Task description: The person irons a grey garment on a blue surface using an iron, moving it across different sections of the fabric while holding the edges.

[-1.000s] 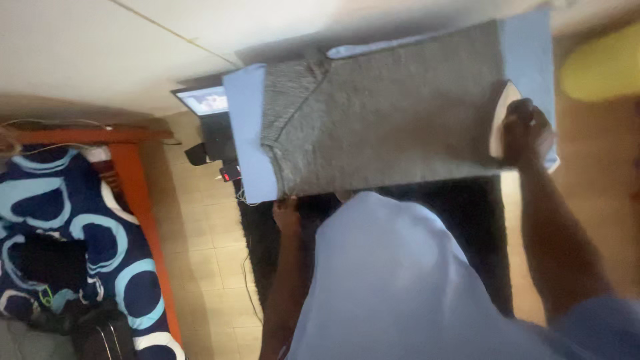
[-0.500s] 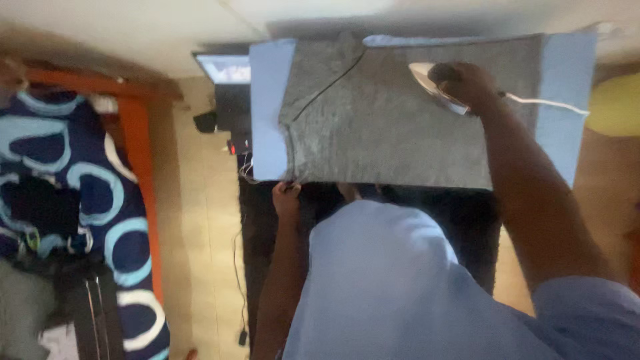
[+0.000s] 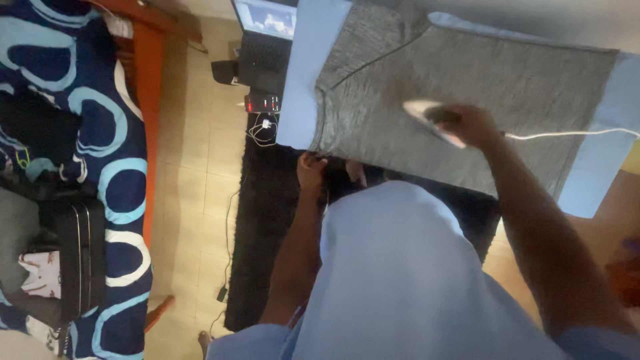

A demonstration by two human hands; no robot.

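**Ironing at a blue-covered board, bedroom floor level**

Room: pale tiled floor (image 3: 200,200) runs down the middle of the view. Left side taken up by a bed with an orange frame (image 3: 152,73) and a navy bedspread (image 3: 100,167) patterned with light-blue and white rings; dark bags or clothes (image 3: 70,247) heaped on it. A long black rug (image 3: 263,220) lies on the tiles under the board.

Work surface: ironing board with light-blue cover (image 3: 310,73) crosses the top of the view, tilted slightly, its right end also showing blue. A grey garment (image 3: 527,93) is spread flat over nearly all of the cover, a dark seam curving across its left part.

Person: light-blue shirt fills the lower centre. Right hand (image 3: 473,123) is closed around the handle of a white iron (image 3: 430,120), which sits sole-down on the garment about mid-board, tip pointing left. White cord (image 3: 567,135) trails from the iron to the right. Left hand (image 3: 311,170) is at the near left edge of the board, fingers curled at the garment's hem; whether they actually pinch the cloth cannot be told.

Smaller items: open laptop (image 3: 267,27) on the floor beyond the board's left end, screen lit; a small black device with red lights (image 3: 263,103) just beside it; tangled white cable (image 3: 261,130) touching the rug; thin dark wire running down the tiles
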